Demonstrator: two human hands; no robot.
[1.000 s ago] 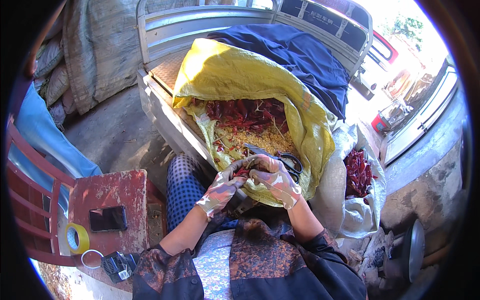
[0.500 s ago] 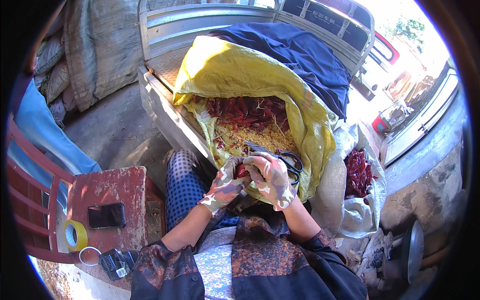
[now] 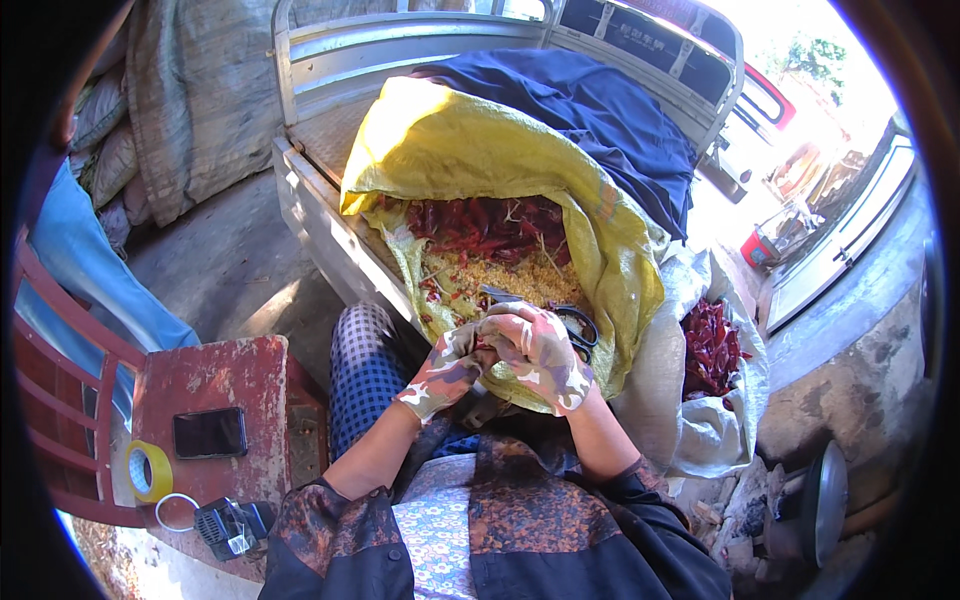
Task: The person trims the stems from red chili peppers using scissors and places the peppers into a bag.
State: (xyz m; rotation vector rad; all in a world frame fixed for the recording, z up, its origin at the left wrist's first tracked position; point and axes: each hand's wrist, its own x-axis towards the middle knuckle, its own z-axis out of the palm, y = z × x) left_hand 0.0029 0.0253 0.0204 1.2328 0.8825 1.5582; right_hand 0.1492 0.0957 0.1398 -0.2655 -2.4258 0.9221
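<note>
A mostly hidden red chili [image 3: 485,344] is being gripped over the near edge of the yellow sack [image 3: 455,135] by the curled left hand [image 3: 445,368] and right hand [image 3: 545,358]. Scissors [image 3: 593,328] are being cradled in the sack's mouth; loose pods [image 3: 480,225] are being held deeper inside, others by a white sack [image 3: 718,432] to its right.

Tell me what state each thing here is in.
Left hand: gloved, curled on something red, mostly hidden
Right hand: gloved, curled against the left
Yellow sack: open
White sack: open, red chillies showing
Scissors: lying, open or shut unclear
Phone: face up, screen dark
Chair: upright, paint worn
</note>
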